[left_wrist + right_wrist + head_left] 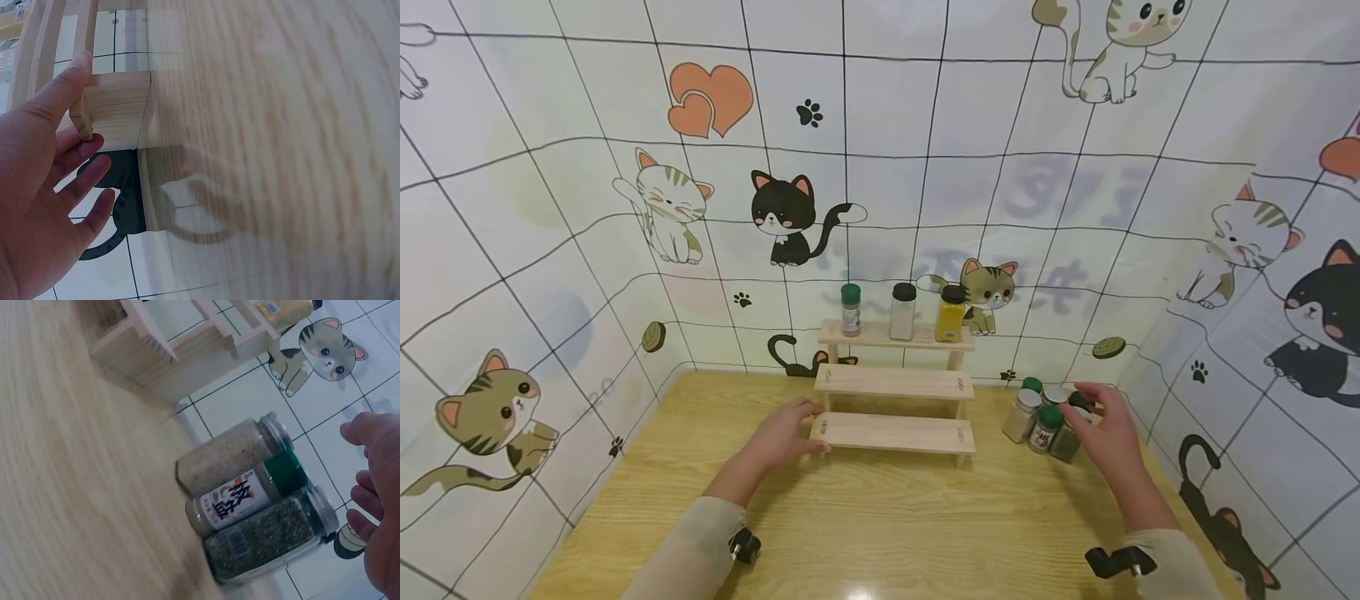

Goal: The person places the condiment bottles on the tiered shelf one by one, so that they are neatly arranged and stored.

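A three-step wooden spice rack (pixel 895 382) stands against the back wall. My left hand (pixel 786 433) pinches the left end of its lowest board (pixel 81 112), thumb on one side and fingertips on the other. On the right, a cluster of spice jars stands on the table, and my right hand (pixel 1103 423) hovers at their lids with fingers loosely bent, holding nothing. The right wrist view shows a jar of pale powder (pixel 219 456), a green-capped labelled jar (pixel 234 500) and a jar of dark green herbs (pixel 265 537) in a row, with the fingers (pixel 365 494) beyond their lids.
The rack's top step carries a green-capped jar (pixel 851 310), a black-capped pale jar (pixel 903 312) and a yellow jar (pixel 951 315). Cat-patterned sheeting (pixel 887 192) encloses the wood-grain table (pixel 880 517) at the back and sides.
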Demonstrator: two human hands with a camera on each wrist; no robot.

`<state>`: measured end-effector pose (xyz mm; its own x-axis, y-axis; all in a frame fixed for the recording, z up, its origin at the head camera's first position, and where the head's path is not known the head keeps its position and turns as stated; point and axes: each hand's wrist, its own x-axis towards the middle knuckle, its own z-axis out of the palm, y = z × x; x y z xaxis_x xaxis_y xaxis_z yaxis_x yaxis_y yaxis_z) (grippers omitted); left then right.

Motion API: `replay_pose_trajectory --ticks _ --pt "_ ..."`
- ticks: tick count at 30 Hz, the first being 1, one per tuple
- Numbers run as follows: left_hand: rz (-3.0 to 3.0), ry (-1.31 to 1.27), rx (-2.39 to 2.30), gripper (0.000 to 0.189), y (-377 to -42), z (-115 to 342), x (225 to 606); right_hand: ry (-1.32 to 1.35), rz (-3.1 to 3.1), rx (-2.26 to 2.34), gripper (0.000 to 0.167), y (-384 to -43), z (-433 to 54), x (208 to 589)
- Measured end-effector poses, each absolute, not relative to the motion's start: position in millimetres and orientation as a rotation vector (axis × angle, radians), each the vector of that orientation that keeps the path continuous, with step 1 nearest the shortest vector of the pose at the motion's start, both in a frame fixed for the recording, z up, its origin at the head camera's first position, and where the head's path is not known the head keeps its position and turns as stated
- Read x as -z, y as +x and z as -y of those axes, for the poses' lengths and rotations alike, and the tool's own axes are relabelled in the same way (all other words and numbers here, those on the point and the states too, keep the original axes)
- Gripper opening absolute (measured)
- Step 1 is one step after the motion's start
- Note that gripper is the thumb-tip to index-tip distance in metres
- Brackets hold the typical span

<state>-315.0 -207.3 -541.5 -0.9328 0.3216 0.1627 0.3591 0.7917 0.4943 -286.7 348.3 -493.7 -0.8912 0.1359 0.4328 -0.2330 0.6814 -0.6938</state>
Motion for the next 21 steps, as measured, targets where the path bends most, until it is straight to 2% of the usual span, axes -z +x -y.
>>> replay_pose_trajectory --ticks 9,21 --pt "2.908 -0.546 0.847 0.070 -314.4 206.7 538.9 0.023 2.429 -1.014 0.067 -289.2 -361.0 530.3" --pt "2.916 -0.541 0.853 0.070 -315.1 207.4 541.1 -0.095 2.454 -0.988 0.070 -288.0 -359.1 557.8"
